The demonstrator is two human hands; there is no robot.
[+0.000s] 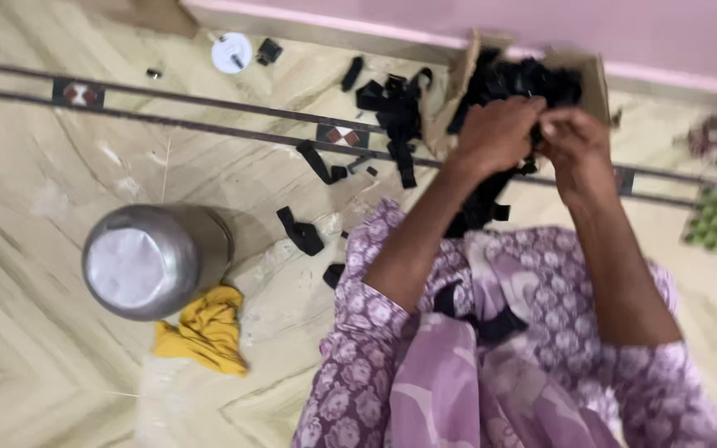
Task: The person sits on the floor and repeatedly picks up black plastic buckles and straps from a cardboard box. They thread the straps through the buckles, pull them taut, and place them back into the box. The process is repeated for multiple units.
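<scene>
Across the whole frame runs a pale stone floor with a herringbone grain [60, 166], crossed by two dark inlaid bands in the upper half. Lower right sits the person's lap in purple floral printed cloth [491, 365], with a few black strips lying on it. At the upper right, against the pink wall, stands an open brown cardboard box [597, 83] heaped with black fabric strap pieces [516, 79]; more of them lie scattered on the floor to its left [392, 108]. Left of centre stands a round grey metal pot [155, 259], with a crumpled yellow cloth [205, 330] touching its lower edge. A small white round lid [231, 51] lies at the upper left.

The straps look light, limp and non-slippery, likely to tangle, so pinching one end would separate a piece best. Both hands meet just over the box. The left hand [498, 133] is curled closed over a bunch of straps that hangs down toward the lap. The right hand [573, 141] has its fingers bent together, pinching at the same bunch; blur hides the exact grip.
</scene>
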